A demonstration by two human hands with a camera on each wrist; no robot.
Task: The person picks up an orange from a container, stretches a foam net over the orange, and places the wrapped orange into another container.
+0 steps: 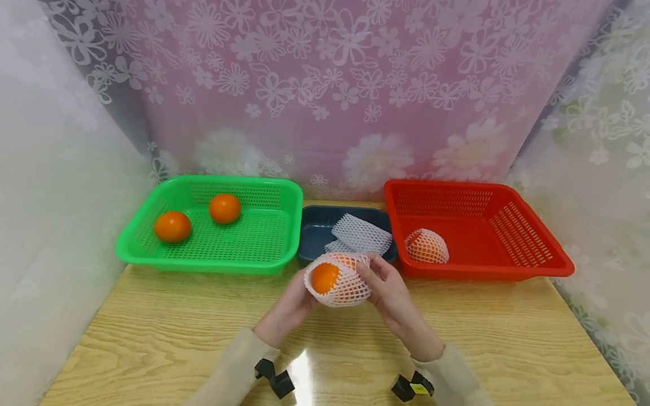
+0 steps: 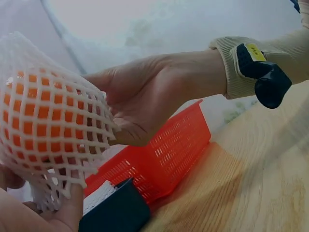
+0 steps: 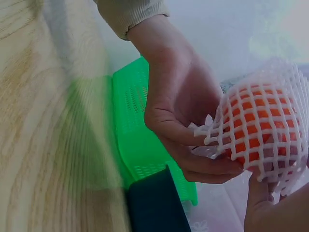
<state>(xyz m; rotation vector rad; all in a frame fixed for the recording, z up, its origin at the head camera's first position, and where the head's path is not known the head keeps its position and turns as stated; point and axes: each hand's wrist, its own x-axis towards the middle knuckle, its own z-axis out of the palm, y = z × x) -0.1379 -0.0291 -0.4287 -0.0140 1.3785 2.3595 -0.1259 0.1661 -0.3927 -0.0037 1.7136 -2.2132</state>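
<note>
Over the table, in the head view, an orange (image 1: 325, 278) sits inside a white foam net sleeve (image 1: 350, 290). The sleeve's left end gapes and bares part of the fruit. My left hand (image 1: 296, 301) holds the sleeved orange from the left and below. On the other side my right hand (image 1: 390, 290) grips the sleeve's right end, thumb on top. The left wrist view shows the mesh (image 2: 46, 118) stretched over the orange, gathered narrower near the left thumb. From the right wrist, the left fingers (image 3: 212, 166) reach under the net, partly hidden by it.
A green basket (image 1: 218, 265) at left holds two bare oranges (image 1: 172, 226). Behind the hands, a dark blue tray (image 1: 316, 228) contains flat foam sleeves (image 1: 361, 232). The red basket (image 1: 508, 270) at right holds one sleeved orange (image 1: 427, 246). A floral curtain (image 1: 330, 101) hangs behind.
</note>
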